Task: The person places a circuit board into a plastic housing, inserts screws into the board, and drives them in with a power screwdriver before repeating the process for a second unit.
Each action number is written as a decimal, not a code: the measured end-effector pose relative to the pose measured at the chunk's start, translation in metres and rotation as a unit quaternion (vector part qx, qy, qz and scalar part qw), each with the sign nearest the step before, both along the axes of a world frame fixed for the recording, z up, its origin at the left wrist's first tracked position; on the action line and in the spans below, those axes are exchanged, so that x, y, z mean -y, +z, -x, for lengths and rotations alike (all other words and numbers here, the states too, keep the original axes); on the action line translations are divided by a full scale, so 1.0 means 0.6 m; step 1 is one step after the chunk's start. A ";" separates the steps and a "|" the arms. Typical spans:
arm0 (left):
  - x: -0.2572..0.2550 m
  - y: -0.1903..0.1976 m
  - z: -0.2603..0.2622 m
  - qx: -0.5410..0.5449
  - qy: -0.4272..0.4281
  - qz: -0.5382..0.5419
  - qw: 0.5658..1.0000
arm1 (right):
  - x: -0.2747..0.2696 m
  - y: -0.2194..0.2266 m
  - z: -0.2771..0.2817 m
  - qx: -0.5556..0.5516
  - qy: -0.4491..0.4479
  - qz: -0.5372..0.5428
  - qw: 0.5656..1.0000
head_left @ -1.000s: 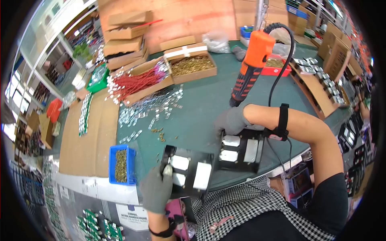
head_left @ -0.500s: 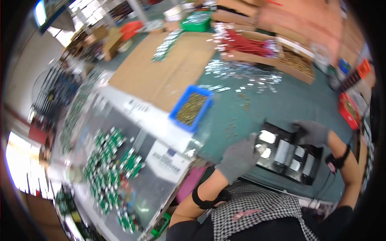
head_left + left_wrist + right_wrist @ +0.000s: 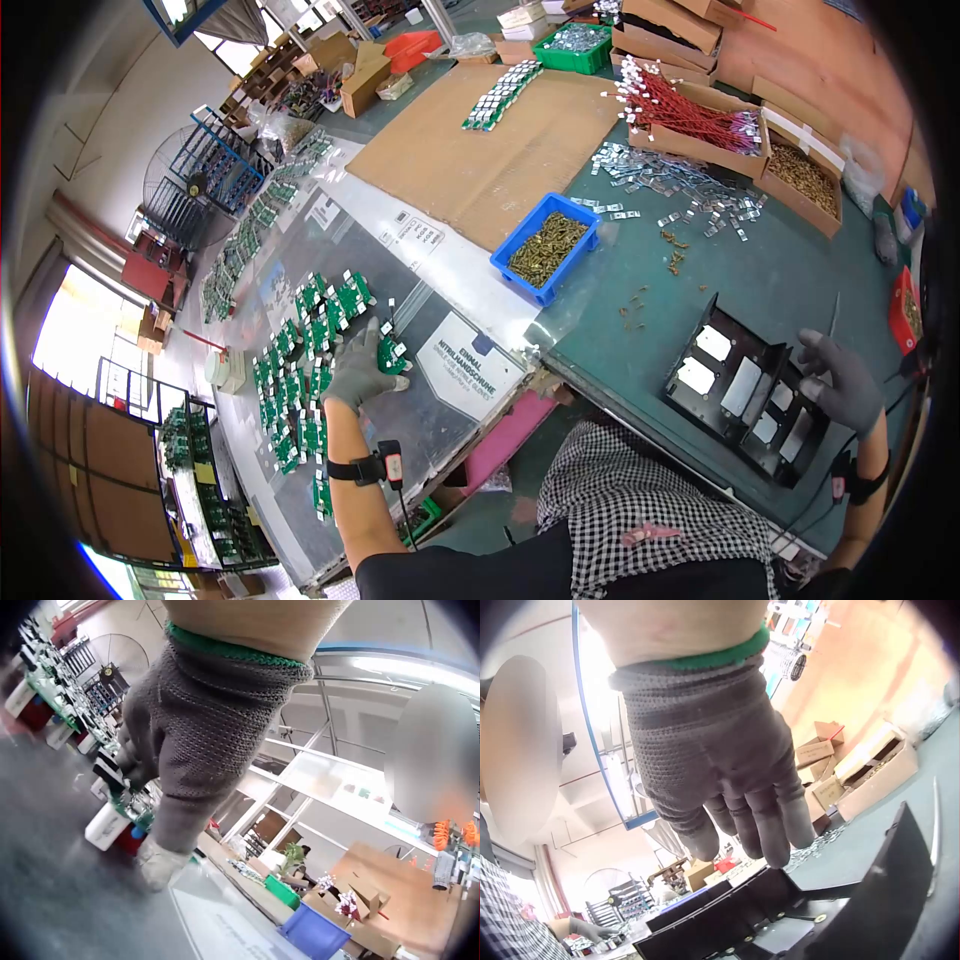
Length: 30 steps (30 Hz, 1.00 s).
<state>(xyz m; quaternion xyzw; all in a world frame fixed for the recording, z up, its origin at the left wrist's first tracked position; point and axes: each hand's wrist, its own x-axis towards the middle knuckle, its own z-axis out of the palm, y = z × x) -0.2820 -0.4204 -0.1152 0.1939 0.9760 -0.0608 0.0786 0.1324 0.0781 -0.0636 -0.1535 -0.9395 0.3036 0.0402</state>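
Two black cases (image 3: 722, 365) are being held up, side by side, by the green table (image 3: 780, 262). The right hand (image 3: 848, 385) is being held close to them, its fingers loosely bent, with nothing being gripped. On the grey table (image 3: 400, 440), one green circuit board (image 3: 393, 356) is being flanked by the thumb and fingers of the left hand (image 3: 358, 372), the nearer one. Whether it is being pinched, or which way its long side is being turned, cannot be told.
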 end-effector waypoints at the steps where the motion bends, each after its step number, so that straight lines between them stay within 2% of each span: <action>1: -0.010 0.006 0.010 0.060 0.020 0.002 0.998 | 0.006 0.002 0.001 -0.020 0.004 -0.007 1.000; 2: -0.028 0.028 0.002 0.088 0.050 0.000 0.995 | 0.016 0.009 0.004 -0.058 0.007 -0.020 0.998; 3: -0.031 0.022 0.000 0.112 0.059 -0.131 0.983 | 0.028 0.020 0.010 -0.095 0.010 -0.033 0.995; 4: -0.029 0.010 -0.005 0.135 0.065 -0.260 0.954 | 0.040 0.032 0.017 -0.131 0.011 -0.047 0.990; 5: -0.042 0.013 -0.011 0.160 0.070 -0.382 0.907 | 0.052 0.046 0.025 -0.136 0.021 -0.050 0.989; 6: -0.065 0.016 -0.027 0.196 0.009 -0.496 0.846 | 0.063 0.063 0.034 -0.138 0.030 -0.053 0.989; 7: -0.097 0.026 -0.050 0.250 -0.054 -0.632 0.732 | 0.075 0.079 0.042 -0.139 0.039 -0.057 0.988; 9: -0.160 0.013 -0.080 0.411 -0.116 -0.718 0.550 | 0.099 0.094 0.063 -0.152 0.082 -0.098 0.980; 10: -0.190 0.015 -0.104 0.463 -0.091 -0.718 0.512 | 0.108 0.089 0.079 -0.194 0.120 -0.079 0.970; 11: -0.221 0.024 -0.134 0.515 -0.068 -0.712 0.474 | 0.120 0.098 0.093 -0.187 0.150 -0.068 0.968; 12: -0.261 0.041 -0.174 0.563 -0.093 -0.706 0.420 | 0.125 0.085 0.101 -0.185 0.172 -0.099 0.963; 13: -0.298 0.039 -0.205 0.572 -0.083 -0.727 0.370 | 0.132 0.085 0.109 -0.173 0.185 -0.109 0.961; 14: -0.330 0.045 -0.231 0.595 -0.095 -0.720 0.344 | 0.141 0.074 0.117 -0.216 0.175 -0.119 0.953; 15: -0.357 0.047 -0.250 0.618 -0.108 -0.711 0.318 | 0.148 0.070 0.122 -0.211 0.154 -0.110 0.959; 16: -0.374 0.039 -0.258 0.621 -0.111 -0.696 0.343 | 0.154 0.075 0.123 -0.180 0.128 -0.094 0.971; 17: -0.393 0.040 -0.271 0.629 -0.115 -0.690 0.339 | 0.158 0.079 0.123 -0.150 0.102 -0.076 0.981; 19: -0.429 0.032 -0.295 0.624 -0.092 -0.680 0.374 | 0.160 0.058 0.127 -0.171 0.038 -0.093 0.980; 20: -0.438 0.022 -0.302 0.618 -0.101 -0.679 0.383 | 0.158 0.050 0.125 -0.181 0.010 -0.102 0.978; 22: -0.449 -0.001 -0.313 0.625 -0.115 -0.672 0.380 | 0.148 0.048 0.110 -0.122 -0.020 -0.073 0.990; 23: -0.455 -0.014 -0.310 0.656 -0.109 -0.658 0.354 | 0.143 0.047 0.104 -0.091 -0.032 -0.057 0.994; 25: -0.466 -0.040 -0.303 0.713 -0.092 -0.626 0.302 | 0.140 0.038 0.093 -0.111 -0.046 -0.056 0.991; 26: -0.461 -0.050 -0.299 0.692 -0.175 -0.606 0.351 | 0.137 0.038 0.089 -0.106 -0.046 -0.066 0.991; 29: -0.450 -0.015 -0.311 0.589 -0.282 -0.571 0.498 | 0.127 0.039 0.078 -0.096 -0.052 -0.093 0.990; 30: -0.455 0.013 -0.325 0.554 -0.245 -0.603 0.519 | 0.123 0.039 0.073 -0.093 -0.054 -0.103 0.989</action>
